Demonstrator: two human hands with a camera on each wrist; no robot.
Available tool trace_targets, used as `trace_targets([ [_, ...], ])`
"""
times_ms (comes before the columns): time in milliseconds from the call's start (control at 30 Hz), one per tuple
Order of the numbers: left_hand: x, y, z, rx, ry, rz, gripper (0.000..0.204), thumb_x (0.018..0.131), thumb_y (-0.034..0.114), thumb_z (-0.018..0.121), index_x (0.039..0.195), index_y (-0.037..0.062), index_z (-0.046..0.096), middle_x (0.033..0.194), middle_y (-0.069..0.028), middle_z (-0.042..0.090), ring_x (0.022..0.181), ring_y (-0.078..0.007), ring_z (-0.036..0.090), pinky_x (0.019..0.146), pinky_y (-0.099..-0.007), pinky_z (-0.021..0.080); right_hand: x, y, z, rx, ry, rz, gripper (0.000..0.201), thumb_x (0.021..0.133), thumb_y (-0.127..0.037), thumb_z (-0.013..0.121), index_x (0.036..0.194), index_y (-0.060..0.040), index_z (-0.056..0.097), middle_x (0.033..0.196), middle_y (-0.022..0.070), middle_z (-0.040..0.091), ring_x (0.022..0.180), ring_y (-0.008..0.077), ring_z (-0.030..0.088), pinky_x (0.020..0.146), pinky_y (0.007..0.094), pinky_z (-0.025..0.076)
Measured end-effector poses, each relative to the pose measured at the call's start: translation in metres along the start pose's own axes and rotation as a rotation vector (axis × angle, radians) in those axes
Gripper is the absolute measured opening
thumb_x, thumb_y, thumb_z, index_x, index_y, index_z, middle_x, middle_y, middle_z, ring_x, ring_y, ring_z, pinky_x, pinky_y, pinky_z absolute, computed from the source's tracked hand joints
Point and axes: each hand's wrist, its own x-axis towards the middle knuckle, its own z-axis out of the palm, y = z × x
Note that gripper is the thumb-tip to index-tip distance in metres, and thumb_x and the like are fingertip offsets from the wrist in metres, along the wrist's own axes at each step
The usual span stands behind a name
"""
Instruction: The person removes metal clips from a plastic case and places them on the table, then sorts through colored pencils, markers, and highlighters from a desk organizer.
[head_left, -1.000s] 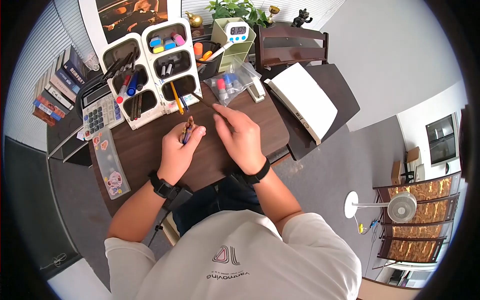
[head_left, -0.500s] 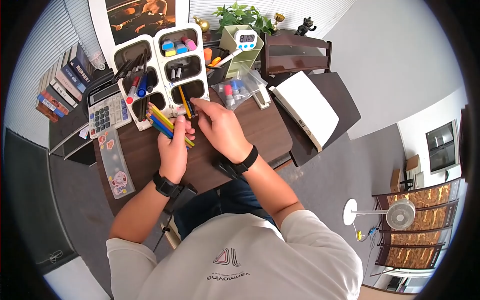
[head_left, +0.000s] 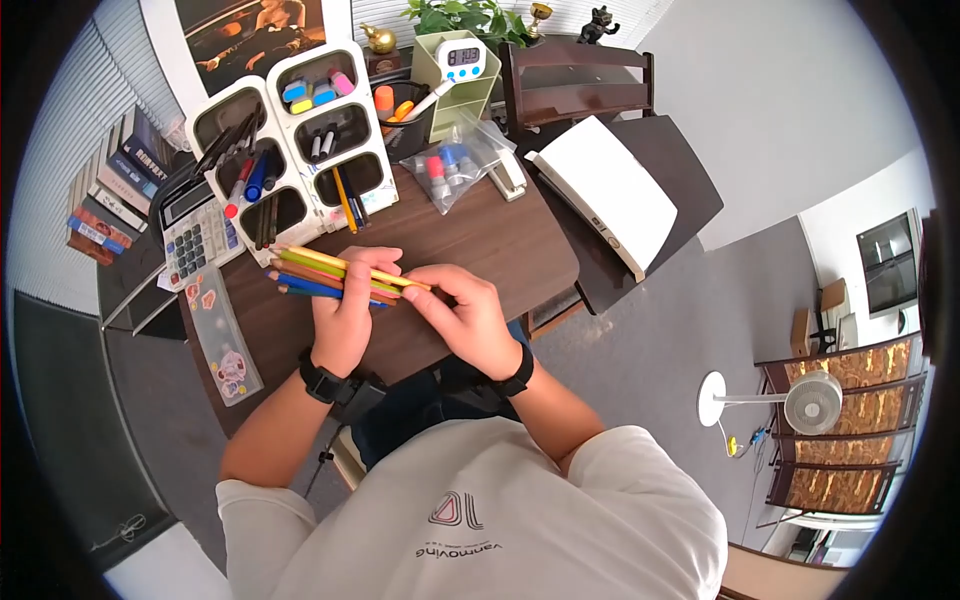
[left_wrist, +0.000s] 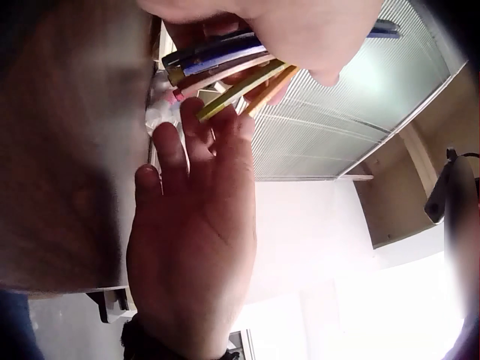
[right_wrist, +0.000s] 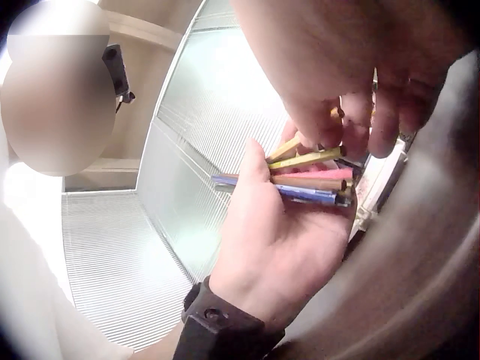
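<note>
A bundle of coloured pencils (head_left: 312, 276) lies across my left hand (head_left: 342, 322), its thumb clamped over them. Yellow, green, brown and blue barrels show, and a pink one appears in the right wrist view. My right hand (head_left: 468, 318) pinches the end of a yellow-orange pencil (right_wrist: 283, 150) at the bundle's right side. Both hands are over the near part of the brown desk (head_left: 505, 262). Beyond them stands a white organiser (head_left: 300, 180) with several compartments. Its lower right compartment has a few pencils (head_left: 348, 200) leaning out; darker pencils (head_left: 267, 222) lean from the lower left one.
Right of the organiser are a black pen cup (head_left: 405, 138), a green holder with a timer (head_left: 462, 60), a plastic bag of bottles (head_left: 450, 165) and a stapler (head_left: 508, 178). A calculator (head_left: 195, 245) and a stickered clear case (head_left: 218, 335) lie left. A white box (head_left: 610, 195) sits far right.
My right hand has come back from the organiser's lower right compartment to the bundle. My left hand has turned the pencils flatter, and they now fan out towards the left.
</note>
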Motion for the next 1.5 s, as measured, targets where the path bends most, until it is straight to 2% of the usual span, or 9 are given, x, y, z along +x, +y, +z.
trace_targets([
  [100, -0.005, 0.004, -0.006, -0.025, 0.002, -0.17, 0.046, 0.117, 0.033, 0.04, 0.114, -0.0031, 0.069, 0.103, -0.0092, 0.068, 0.095, -0.0153, 0.065, 0.088, -0.0305, 0.051, -0.002, 0.001, -0.012, 0.011, 0.083, -0.045, 0.02, 0.101, -0.006, 0.073, 0.12, -0.0004, 0.074, 0.107, 0.0091, 0.077, 0.092, 0.0126, 0.07, 0.081, 0.0249, 0.054],
  [200, 0.0, -0.004, -0.007, 0.116, 0.088, -0.041, 0.037, 0.116, 0.025, 0.045, 0.107, -0.0011, 0.07, 0.099, -0.007, 0.069, 0.088, -0.0114, 0.062, 0.079, -0.0275, 0.05, -0.001, -0.002, -0.021, 0.413, 0.265, 0.045, 0.022, 0.102, 0.0, 0.069, 0.124, 0.0037, 0.072, 0.113, 0.0094, 0.076, 0.103, 0.0131, 0.072, 0.087, 0.0255, 0.057],
  [300, 0.004, -0.008, -0.007, 0.309, 0.098, 0.018, 0.032, 0.114, 0.021, 0.051, 0.099, 0.0008, 0.072, 0.1, -0.0056, 0.071, 0.083, -0.0083, 0.058, 0.072, -0.0257, 0.047, 0.013, 0.001, -0.026, 0.159, 0.351, -0.116, 0.025, 0.097, 0.004, 0.073, 0.122, 0.0012, 0.072, 0.106, 0.0099, 0.076, 0.097, 0.0149, 0.073, 0.084, 0.027, 0.056],
  [367, 0.003, -0.013, -0.005, 0.298, 0.042, -0.121, 0.029, 0.109, 0.023, 0.061, 0.099, 0.0, 0.076, 0.098, -0.0081, 0.077, 0.088, -0.0136, 0.068, 0.083, -0.0264, 0.049, 0.029, -0.009, -0.023, -0.016, 0.341, -0.183, 0.027, 0.095, 0.004, 0.074, 0.121, 0.0006, 0.072, 0.104, 0.0117, 0.076, 0.095, 0.0186, 0.074, 0.083, 0.0295, 0.057],
  [533, 0.004, -0.009, -0.002, 0.23, 0.066, -0.223, 0.025, 0.105, 0.022, 0.07, 0.098, -0.0016, 0.076, 0.083, -0.0031, 0.073, 0.077, -0.0097, 0.064, 0.073, -0.0295, 0.051, 0.065, -0.009, 0.0, -0.264, 0.173, -0.265, 0.031, 0.091, -0.002, 0.073, 0.122, -0.0003, 0.071, 0.101, 0.0214, 0.073, 0.093, 0.0386, 0.072, 0.083, 0.0428, 0.059],
  [667, 0.004, -0.016, -0.006, 0.253, 0.108, -0.171, 0.027, 0.105, 0.023, 0.069, 0.097, -0.0014, 0.076, 0.082, -0.0015, 0.071, 0.075, -0.0079, 0.061, 0.069, -0.0279, 0.049, 0.078, 0.0, 0.014, -0.295, 0.024, -0.265, 0.031, 0.091, 0.0, 0.067, 0.123, 0.0008, 0.069, 0.101, 0.0228, 0.072, 0.092, 0.0416, 0.071, 0.082, 0.0458, 0.058],
  [1100, 0.001, -0.009, -0.008, -0.02, 0.159, -0.145, 0.04, 0.114, 0.028, 0.049, 0.093, 0.0003, 0.069, 0.092, -0.0042, 0.068, 0.084, -0.0104, 0.059, 0.077, -0.0286, 0.048, 0.044, -0.015, 0.008, -0.166, 0.124, -0.141, 0.025, 0.097, -0.007, 0.069, 0.121, -0.0035, 0.071, 0.101, 0.0177, 0.072, 0.087, 0.0333, 0.073, 0.074, 0.0408, 0.058],
  [1233, -0.001, -0.007, -0.007, 0.025, 0.051, 0.033, 0.047, 0.116, 0.029, 0.038, 0.103, -0.0013, 0.072, 0.096, -0.0046, 0.059, 0.09, -0.0128, 0.057, 0.08, -0.0297, 0.047, 0.007, -0.014, 0.002, 0.062, -0.18, 0.065, 0.024, 0.102, -0.021, 0.073, 0.116, -0.0015, 0.073, 0.098, 0.0109, 0.072, 0.08, 0.0191, 0.069, 0.07, 0.0319, 0.054],
  [1500, -0.005, -0.004, 0.0, 0.031, -0.086, -0.008, 0.044, 0.116, 0.027, 0.038, 0.11, -0.0006, 0.072, 0.089, -0.0027, 0.054, 0.083, -0.0122, 0.053, 0.077, -0.0293, 0.044, -0.005, -0.01, -0.007, 0.031, -0.11, -0.026, 0.02, 0.1, -0.018, 0.075, 0.112, -0.0019, 0.074, 0.097, 0.0123, 0.073, 0.082, 0.0239, 0.07, 0.072, 0.0361, 0.056],
])
